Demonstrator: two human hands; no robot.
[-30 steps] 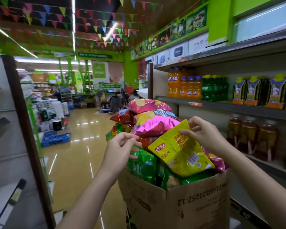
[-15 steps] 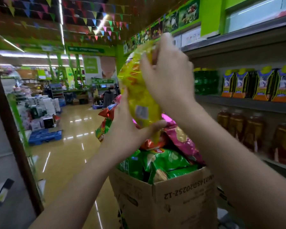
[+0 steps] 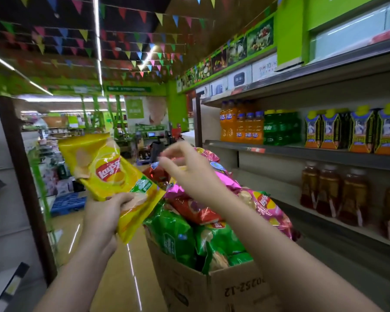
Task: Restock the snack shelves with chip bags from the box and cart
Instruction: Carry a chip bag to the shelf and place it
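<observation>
Yellow chip bag (image 3: 108, 174) in left hand (image 3: 104, 213); cardboard box (image 3: 212, 289) base cut off.

The left hand (image 3: 105, 213) is raised on a bare forearm, fingers and thumb clamped on the lower end of a yellow chip bag (image 3: 108, 174). To the right of that bag the right hand (image 3: 189, 174) is held out — fingers loosely curled, nothing gripped — wrist bent downward.

Orange soda bottles (image 3: 241, 127) and green soda bottles (image 3: 279, 128) are shelved side by side at right. Amber bottles (image 3: 331, 188) are ranged on the shelf below. Coloured bunting (image 3: 131, 46) is strung overhead.
</observation>
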